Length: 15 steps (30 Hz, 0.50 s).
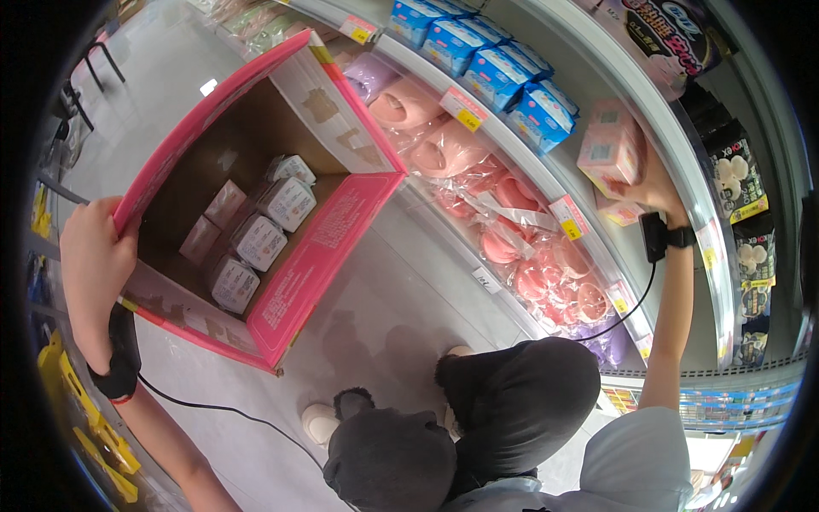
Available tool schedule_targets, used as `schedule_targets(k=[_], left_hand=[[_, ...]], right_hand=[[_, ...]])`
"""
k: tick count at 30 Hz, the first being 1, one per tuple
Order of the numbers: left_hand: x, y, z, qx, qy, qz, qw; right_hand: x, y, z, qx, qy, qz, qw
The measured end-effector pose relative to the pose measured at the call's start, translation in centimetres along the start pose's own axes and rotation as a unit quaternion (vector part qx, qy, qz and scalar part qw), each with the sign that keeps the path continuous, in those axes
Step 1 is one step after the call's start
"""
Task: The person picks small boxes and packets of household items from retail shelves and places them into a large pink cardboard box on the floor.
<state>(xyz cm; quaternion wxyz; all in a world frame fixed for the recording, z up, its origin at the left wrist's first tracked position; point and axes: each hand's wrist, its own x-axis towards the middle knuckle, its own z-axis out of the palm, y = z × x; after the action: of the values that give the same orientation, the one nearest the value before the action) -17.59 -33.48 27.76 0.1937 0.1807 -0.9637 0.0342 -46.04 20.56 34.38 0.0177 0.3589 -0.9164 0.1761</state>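
Note:
My left hand [99,249] grips the edge of an open pink cardboard box [326,237], tilted towards me. Inside it lie several white-ended packages [261,243] and a pair of pink packets [224,203]. My right hand [652,182] is on the shelf at the right, its fingers against a pink-and-white package [608,147]; part of that hand is hidden behind the package. Another pink package [619,208] lies just below it. Blue packs [505,73] stand in rows on the same shelf, further left.
Pink slippers [457,150] in clear plastic fill the lower shelf. Black packs [736,173] stand on the shelf at far right. Price tags line the shelf edge [499,121]. Yellow items [96,409] are at far left, near a dark stool [96,70]. Cables run from both wrists.

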Motion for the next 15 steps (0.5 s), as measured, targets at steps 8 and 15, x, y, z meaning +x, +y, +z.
schedule_targets(k=[8, 15], left_hand=[[0.2, 0.5, -1.3, 0.010, 0.001, 0.028, 1.000], [-0.6, 0.1, -1.0, 0.017, -0.007, 0.006, 1.000]], right_hand=[[-1.9, -8.8, 1.9, -0.077, -0.039, -0.099, 0.991], [-1.9, -13.9, 3.1, -0.080, -0.072, -0.136, 0.985]])
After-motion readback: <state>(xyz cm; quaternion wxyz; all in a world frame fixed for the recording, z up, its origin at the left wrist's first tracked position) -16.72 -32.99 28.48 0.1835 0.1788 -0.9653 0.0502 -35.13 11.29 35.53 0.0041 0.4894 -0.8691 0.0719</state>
